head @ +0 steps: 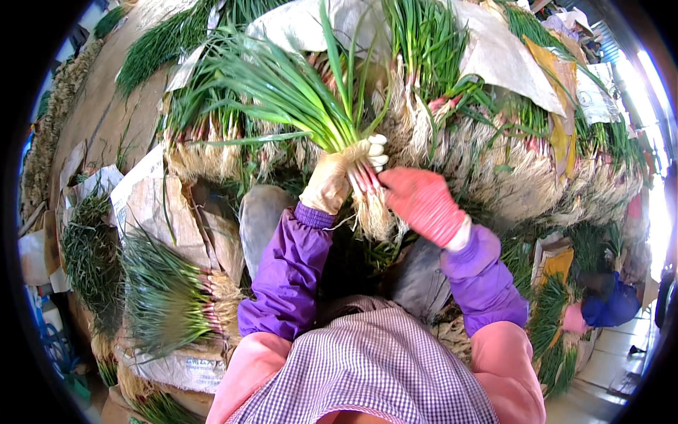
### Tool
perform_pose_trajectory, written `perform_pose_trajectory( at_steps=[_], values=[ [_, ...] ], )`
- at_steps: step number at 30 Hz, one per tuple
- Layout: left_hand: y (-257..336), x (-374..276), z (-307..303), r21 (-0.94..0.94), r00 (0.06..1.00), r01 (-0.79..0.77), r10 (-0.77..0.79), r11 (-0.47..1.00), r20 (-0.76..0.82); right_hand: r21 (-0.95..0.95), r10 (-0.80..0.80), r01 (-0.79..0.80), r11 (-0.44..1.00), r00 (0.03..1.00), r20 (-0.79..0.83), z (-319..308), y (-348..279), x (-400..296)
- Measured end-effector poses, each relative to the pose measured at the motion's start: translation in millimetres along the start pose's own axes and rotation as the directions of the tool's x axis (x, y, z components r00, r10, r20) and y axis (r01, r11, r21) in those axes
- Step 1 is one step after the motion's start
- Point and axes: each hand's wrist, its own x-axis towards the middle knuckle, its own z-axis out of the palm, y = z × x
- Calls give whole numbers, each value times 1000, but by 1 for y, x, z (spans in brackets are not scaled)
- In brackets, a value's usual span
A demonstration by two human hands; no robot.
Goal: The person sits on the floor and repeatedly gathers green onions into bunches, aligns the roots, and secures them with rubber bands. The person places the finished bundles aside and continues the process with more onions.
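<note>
A bunch of leafy green allium plants, scallion-like (312,108), is gripped near its reddish stems by my left hand (339,175), in a cream glove with white fingertips. Its long leaves fan up and left; pale stringy roots hang below the fist. Close at the right of those roots is my right hand (424,204), in a red ribbed glove, its fingertips at the lower stems. Whether its fingers hold any root or stem cannot be told. Behind the bunch, more rooted plants (424,47) stand packed in a row.
A laid bundle of similar plants (175,302) lies at left on sacking, beside a heap of loose leaves (92,254). White sacks (508,58) cover part of the row. At far right, a person in blue (612,302) is near more bundles.
</note>
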Motion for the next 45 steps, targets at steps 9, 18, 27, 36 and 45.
perform_pose_trajectory(
  at_steps=[9,18,27,36,45],
  values=[
    [-16,-18,2,-103,998,-57,54,993,-37,999,499,-12,40,866,-10,24,8,91],
    [-24,-31,18,16,997,-12,13,1000,-71,978,457,87,-192,890,10,18,5,93],
    [4,-68,7,-640,927,194,74,743,366,871,245,179,457,916,-316,1,59,88],
    [7,-18,-7,-342,971,-124,185,931,153,86,720,-715,694,687,-102,-28,110,136],
    [-8,18,18,5,981,-189,189,982,-42,223,311,-251,942,902,-299,-2,-1,32]
  ],
)
